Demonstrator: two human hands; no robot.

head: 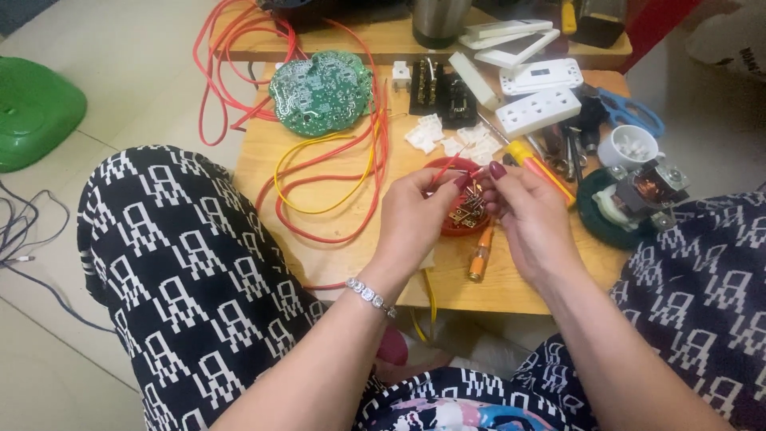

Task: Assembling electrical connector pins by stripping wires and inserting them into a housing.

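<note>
My left hand [411, 219] pinches the end of a thin red wire [448, 168] between thumb and fingertips. My right hand [527, 215] meets it from the right, its fingertips closed on the same wire end. Both hands hover over a small red dish [452, 228] holding brass metal parts [469, 209] on a low wooden table [335, 255]. An orange-handled screwdriver [479, 255] lies just below the dish. Whether the right hand holds anything besides the wire is hidden by the fingers.
A round green circuit board [321, 92] lies at the back left among loops of red and yellow wire [335, 187]. White socket strips [538, 110], blue scissors [634, 112], a white cup [629, 146], a yellow screwdriver [536, 162] and a coil part [638, 195] crowd the right. A green stool [36, 108] stands left.
</note>
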